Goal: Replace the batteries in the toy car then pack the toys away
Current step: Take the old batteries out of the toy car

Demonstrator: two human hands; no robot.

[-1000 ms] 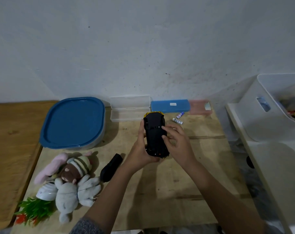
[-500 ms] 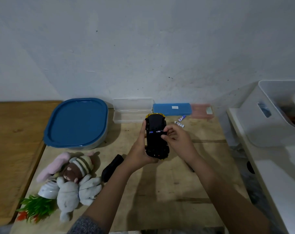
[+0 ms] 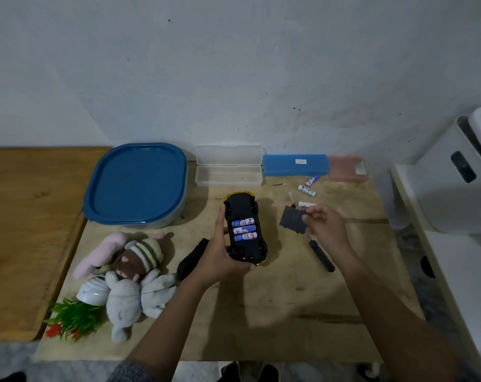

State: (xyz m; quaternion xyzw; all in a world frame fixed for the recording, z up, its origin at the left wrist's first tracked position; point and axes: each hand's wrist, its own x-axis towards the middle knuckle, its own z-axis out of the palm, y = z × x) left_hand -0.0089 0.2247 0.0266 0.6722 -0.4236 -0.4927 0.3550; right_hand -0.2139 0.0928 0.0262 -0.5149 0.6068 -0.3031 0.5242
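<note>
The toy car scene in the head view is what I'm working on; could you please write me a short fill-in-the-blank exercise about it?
1. The left hand holds the toy car with its underside facing ____.
2. The open compartment shows ____ batteries lying side by side.
3. The right hand pinches the dark, flat battery ____, which is off the car.

Missing words: up; three; cover.

Wooden table — plush toys, screwdriver, loose batteries
</note>
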